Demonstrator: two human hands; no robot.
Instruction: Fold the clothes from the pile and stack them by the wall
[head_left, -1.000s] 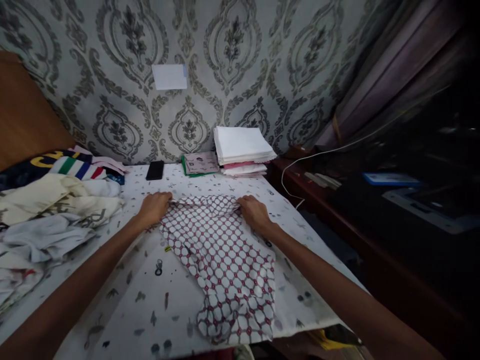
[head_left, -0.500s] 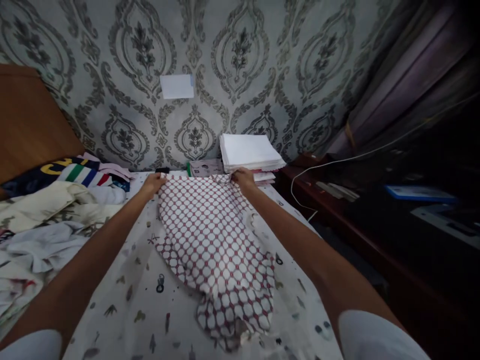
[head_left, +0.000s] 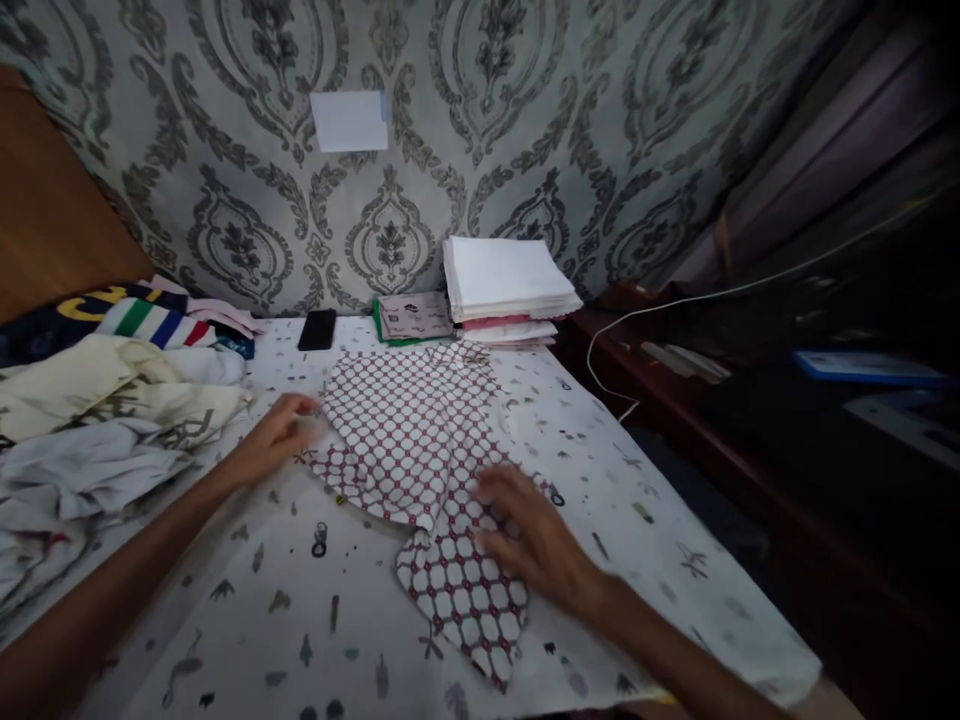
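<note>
A white garment (head_left: 397, 420) with a red and grey lattice print lies spread on the patterned white sheet (head_left: 300, 620), its lower part bunched and folded toward me. Just off its left edge, my left hand (head_left: 281, 440) hovers with the fingers apart, holding nothing. My right hand (head_left: 529, 530) is over the garment's right side, fingers spread and slightly blurred; whether the fingertips touch the cloth I cannot tell. What kind of garment it is does not show clearly.
Crumpled clothes (head_left: 112, 400) are heaped on the left. A black phone (head_left: 317, 330), a folded pink cloth (head_left: 416, 316) and a stack of folded white cloths (head_left: 510, 280) lie along the wall. A white cable (head_left: 600, 345) hangs over a dark red ledge (head_left: 675, 400) on the right.
Both hands have let go of the garment's far corners and come back toward me, the right one farther. The garment now lies down flatter, and the phone is uncovered.
</note>
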